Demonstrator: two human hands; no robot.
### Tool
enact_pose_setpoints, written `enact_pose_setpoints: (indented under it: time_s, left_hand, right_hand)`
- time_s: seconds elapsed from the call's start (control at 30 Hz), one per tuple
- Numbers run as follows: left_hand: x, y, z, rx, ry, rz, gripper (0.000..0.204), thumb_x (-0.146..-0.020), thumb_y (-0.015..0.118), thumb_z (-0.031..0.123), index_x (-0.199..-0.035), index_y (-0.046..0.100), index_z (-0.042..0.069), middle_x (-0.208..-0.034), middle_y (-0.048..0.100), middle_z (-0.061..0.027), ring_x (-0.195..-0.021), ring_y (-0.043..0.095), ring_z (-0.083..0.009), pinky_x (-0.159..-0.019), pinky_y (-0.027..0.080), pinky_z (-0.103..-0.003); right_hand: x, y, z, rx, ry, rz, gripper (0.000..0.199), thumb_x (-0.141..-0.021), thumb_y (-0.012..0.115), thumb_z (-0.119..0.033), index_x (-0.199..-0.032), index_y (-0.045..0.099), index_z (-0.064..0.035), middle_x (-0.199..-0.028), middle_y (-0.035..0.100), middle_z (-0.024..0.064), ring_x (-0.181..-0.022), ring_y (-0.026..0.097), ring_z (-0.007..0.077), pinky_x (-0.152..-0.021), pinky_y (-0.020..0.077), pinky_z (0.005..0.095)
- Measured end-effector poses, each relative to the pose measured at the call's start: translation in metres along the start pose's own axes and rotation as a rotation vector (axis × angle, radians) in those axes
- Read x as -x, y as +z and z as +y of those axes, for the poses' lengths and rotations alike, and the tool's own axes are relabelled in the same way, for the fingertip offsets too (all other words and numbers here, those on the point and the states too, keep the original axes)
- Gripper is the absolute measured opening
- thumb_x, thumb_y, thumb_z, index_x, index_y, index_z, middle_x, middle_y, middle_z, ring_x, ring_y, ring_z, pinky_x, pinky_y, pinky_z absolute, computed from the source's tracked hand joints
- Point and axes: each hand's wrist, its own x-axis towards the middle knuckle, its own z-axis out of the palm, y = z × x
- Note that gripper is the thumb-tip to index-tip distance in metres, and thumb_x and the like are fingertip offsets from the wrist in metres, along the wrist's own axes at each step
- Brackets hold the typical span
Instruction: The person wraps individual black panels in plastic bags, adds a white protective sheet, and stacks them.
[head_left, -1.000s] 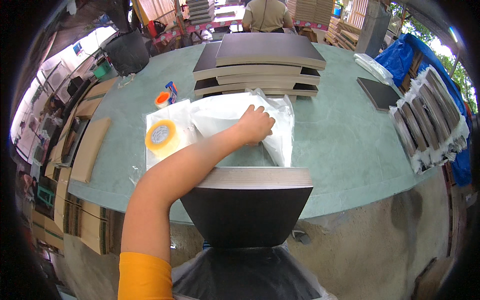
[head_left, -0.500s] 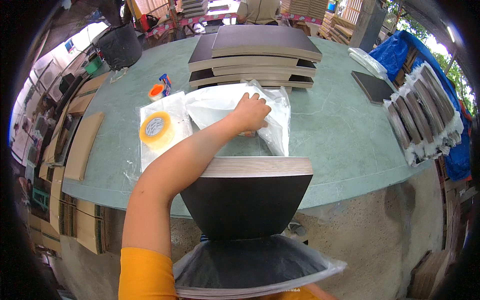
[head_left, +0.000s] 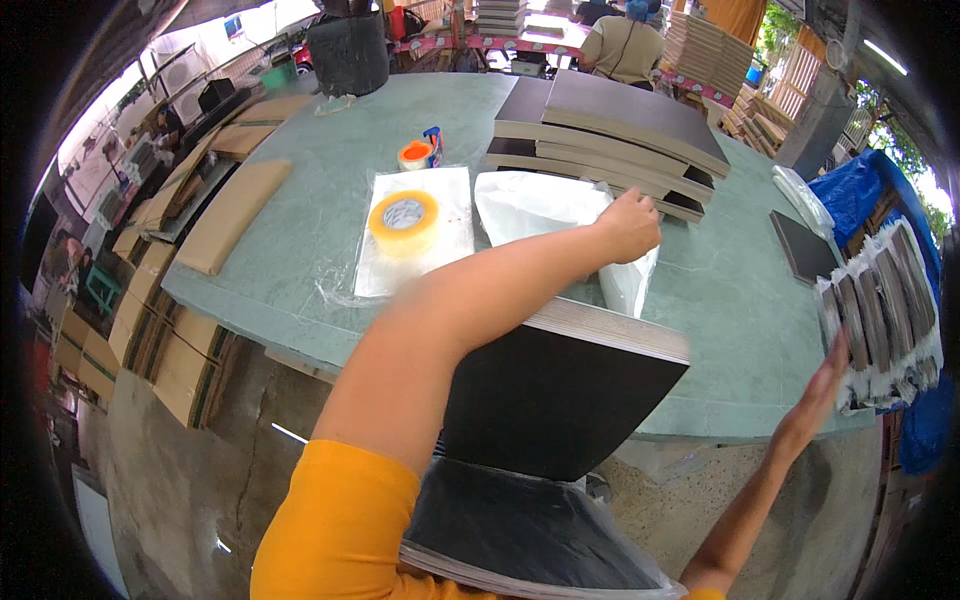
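Across the table reaches my left arm, its hand [head_left: 632, 228] closed at the right edge of a white plastic bag [head_left: 545, 203], fingertips partly hidden. On the right, my right hand [head_left: 826, 385] is stretched out, slightly blurred, beside a row of plastic-wrapped dark bundles [head_left: 880, 310]; it appears to touch the nearest one. Below my left forearm, a thick black slab with pale layered edges [head_left: 560, 400] leans at the table's front edge. Nearer my body lies a black slab in clear plastic [head_left: 530, 535].
Several dark slabs with pale edges [head_left: 630, 120] are stacked at the back. Left of the bag, a clear tape roll [head_left: 404, 222] rests on white plastic sheets [head_left: 410, 275], near an orange-cored tape roll [head_left: 415, 153]. Cardboard [head_left: 235, 218] lies left; a dark board [head_left: 803, 247] lies right.
The view has swung, shifting the table contents rightward in the picture. My left hand has gone from spread fingers on the bag to closed at its edge. My right hand has appeared by the wrapped bundles.
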Motion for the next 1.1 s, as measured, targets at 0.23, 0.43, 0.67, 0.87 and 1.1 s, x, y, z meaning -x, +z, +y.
enact_pose_setpoints:
  time_s: [0.23,0.43,0.67,0.87,1.1]
  left_hand:
    - [-0.046,-0.039,0.036,0.034,0.078,-0.010,0.018,-0.075,0.054,0.023,-0.078,0.062,0.008,-0.086,0.060,-0.0075,-0.088,0.053,-0.0228,-0.075,0.038,-0.036]
    - [0.005,-0.006,-0.008,0.310,-0.155,-0.019,0.028,-0.079,0.050,0.031,-0.081,0.062,0.006,-0.093,0.058,-0.0120,-0.095,0.051,-0.0272,-0.081,0.037,-0.041]
    - [-0.016,0.009,0.016,0.257,-0.115,-0.311,0.029,-0.078,0.051,0.032,-0.086,0.062,0.006,-0.094,0.059,-0.0100,-0.098,0.049,-0.0260,-0.082,0.034,-0.046]
    - [-0.008,0.024,0.001,0.384,-0.279,-0.280,0.022,-0.076,0.053,0.025,-0.084,0.063,0.007,-0.088,0.061,-0.0114,-0.091,0.054,-0.0278,-0.080,0.036,-0.045]
    - [-0.015,0.025,-0.041,0.666,-0.537,-0.021,0.022,-0.071,0.056,0.024,-0.080,0.064,0.005,-0.081,0.061,-0.0173,-0.080,0.058,-0.0322,-0.072,0.045,-0.039]
  right_hand:
    - [0.008,0.083,-0.178,-0.216,-0.963,-0.504,0.058,-0.083,0.041,-0.045,-0.125,0.034,-0.0046,-0.130,0.033,0.0143,-0.122,0.029,0.0271,-0.102,0.0187,0.0393]
    - [0.018,0.050,-0.128,-0.843,-0.334,-1.214,0.054,-0.088,0.030,-0.043,-0.119,0.041,0.0001,-0.118,0.044,0.0181,-0.112,0.039,0.0298,-0.093,0.0325,0.0370]
    - [0.201,0.070,-0.052,-1.040,0.048,-2.190,0.059,-0.090,0.026,-0.044,-0.134,0.016,-0.0059,-0.140,0.011,0.0138,-0.129,0.009,0.0260,-0.104,0.0103,0.0359]
    - [0.305,0.094,0.013,-0.452,0.136,-2.136,0.077,-0.080,0.016,-0.065,-0.135,0.014,-0.0113,-0.141,0.005,0.0106,-0.130,0.000,0.0245,-0.103,0.0001,0.0439]
    - [0.311,0.094,0.015,-0.379,0.173,-2.034,0.076,-0.080,0.016,-0.065,-0.134,0.019,-0.0122,-0.141,0.010,0.0103,-0.130,0.003,0.0249,-0.103,0.0009,0.0446]
